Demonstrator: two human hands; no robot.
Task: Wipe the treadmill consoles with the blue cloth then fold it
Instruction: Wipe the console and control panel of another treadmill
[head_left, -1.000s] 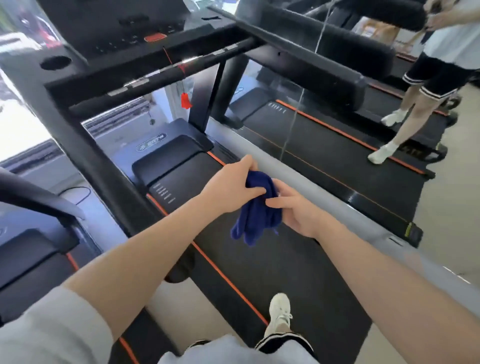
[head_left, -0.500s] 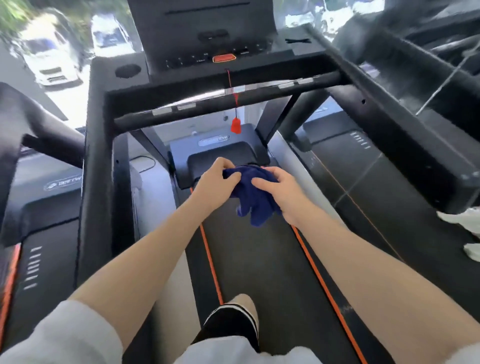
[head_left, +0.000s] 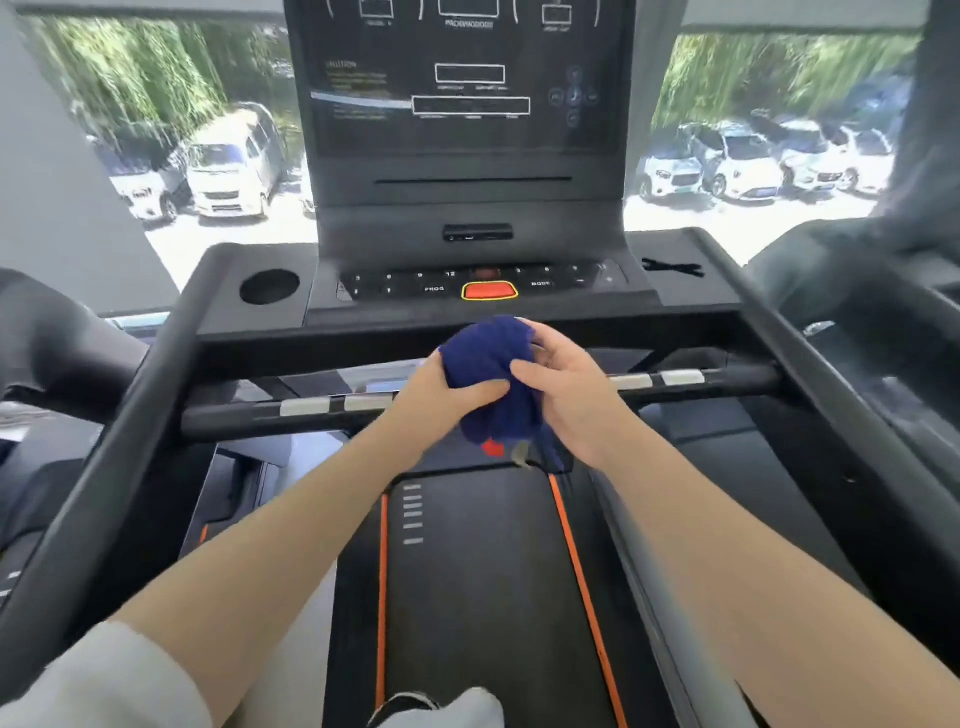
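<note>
The blue cloth (head_left: 485, 364) is bunched into a ball between both hands, just in front of the treadmill console (head_left: 467, 130). My left hand (head_left: 439, 395) grips its lower left side. My right hand (head_left: 563, 387) wraps its right side, fingers over the top. The cloth hovers below the button strip with the red stop button (head_left: 488, 291), above the front crossbar (head_left: 311, 408). A red safety clip (head_left: 492, 447) peeks out under the cloth.
Black side handrails (head_left: 130, 415) run back on both sides. A round cup holder (head_left: 269, 286) sits left of the buttons. The belt (head_left: 478, 571) with orange stripes lies below. Parked cars show through the window behind the console.
My view has swung from the neighbouring treadmill and risen to face this console. Both hands lifted the cloth from over the belt to just below the buttons.
</note>
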